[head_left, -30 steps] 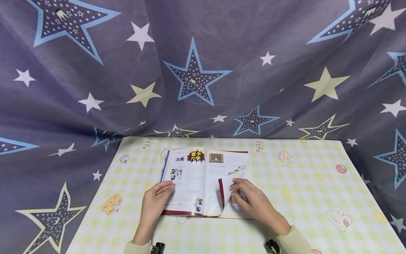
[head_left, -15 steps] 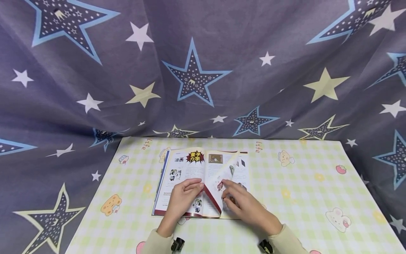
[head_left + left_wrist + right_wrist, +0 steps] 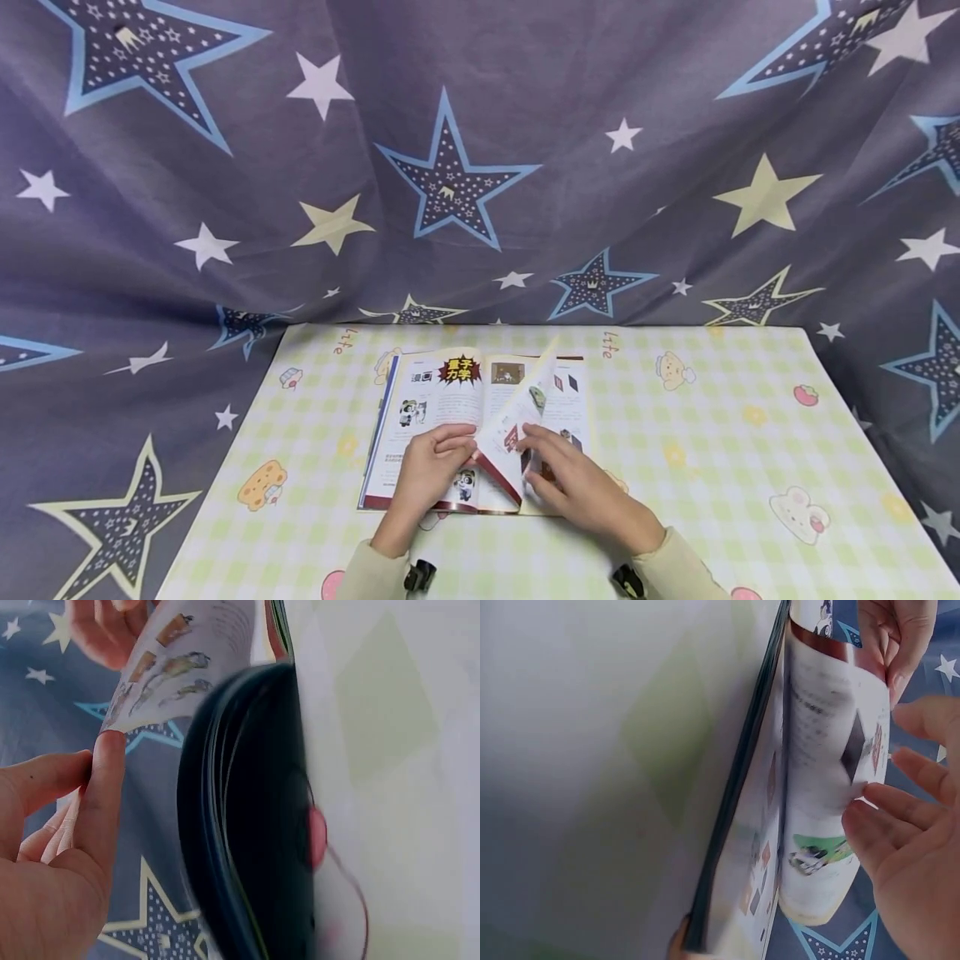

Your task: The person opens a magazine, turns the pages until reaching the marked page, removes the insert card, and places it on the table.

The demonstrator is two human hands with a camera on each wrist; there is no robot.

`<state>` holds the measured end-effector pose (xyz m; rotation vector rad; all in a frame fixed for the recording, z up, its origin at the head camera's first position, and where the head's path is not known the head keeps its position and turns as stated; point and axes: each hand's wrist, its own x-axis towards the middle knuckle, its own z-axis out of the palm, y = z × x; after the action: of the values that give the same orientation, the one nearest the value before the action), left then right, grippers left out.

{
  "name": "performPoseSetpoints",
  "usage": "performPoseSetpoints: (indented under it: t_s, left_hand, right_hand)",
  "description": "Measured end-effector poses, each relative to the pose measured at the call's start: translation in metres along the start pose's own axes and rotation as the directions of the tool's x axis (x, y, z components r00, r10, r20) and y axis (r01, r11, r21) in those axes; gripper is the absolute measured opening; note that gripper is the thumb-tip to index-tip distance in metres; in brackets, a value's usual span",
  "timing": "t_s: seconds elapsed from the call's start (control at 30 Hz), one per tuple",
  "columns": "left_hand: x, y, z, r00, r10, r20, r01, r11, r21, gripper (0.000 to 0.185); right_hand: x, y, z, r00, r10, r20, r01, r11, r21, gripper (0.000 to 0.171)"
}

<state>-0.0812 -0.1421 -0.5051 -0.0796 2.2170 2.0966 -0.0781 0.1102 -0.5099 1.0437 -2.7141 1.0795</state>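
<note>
An open magazine (image 3: 453, 408) lies on the table, its left page showing cartoon figures and a yellow title on a dark burst. One right-hand page (image 3: 495, 450) stands lifted and curls toward the left, with a dark red strip along its bottom edge. My left hand (image 3: 423, 471) pinches that page's lower corner between thumb and finger, as the left wrist view also shows at the page edge (image 3: 112, 724). On the page's other side is my right hand (image 3: 577, 487); in the right wrist view its extended fingers (image 3: 900, 806) touch the printed paper.
A checked tablecloth (image 3: 712, 467) with cartoon prints covers the table. Behind it and at both sides hangs a dark curtain (image 3: 570, 192) with stars. Black wrist straps (image 3: 420, 575) sit at the sleeve cuffs.
My left hand has moved right from the left page's margin and taken the lifted page's corner. The page has swung further left and up. My right hand has shifted slightly left.
</note>
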Motion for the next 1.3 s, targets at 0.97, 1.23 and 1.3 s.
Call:
performPoseSetpoints:
  t_s: [0.97,1.23,1.3]
  left_hand:
    - [-0.040,-0.023,-0.115,0.894,-0.151,-0.422,0.225,0.965,0.133,0.030]
    - [-0.039,-0.023,-0.113,0.883,-0.149,-0.446,0.237,0.960,0.150,0.030]
    - [-0.038,-0.022,-0.113,0.879,-0.146,-0.455,0.245,0.955,0.165,0.030]
  right_hand:
    - [-0.009,0.007,0.002,0.946,0.089,0.311,-0.009,0.969,-0.248,0.074]
    - [-0.012,0.009,-0.011,0.968,-0.026,0.251,0.073,0.981,-0.181,0.038]
    - [-0.013,0.011,-0.016,0.974,-0.067,0.216,0.106,0.979,-0.172,0.027]
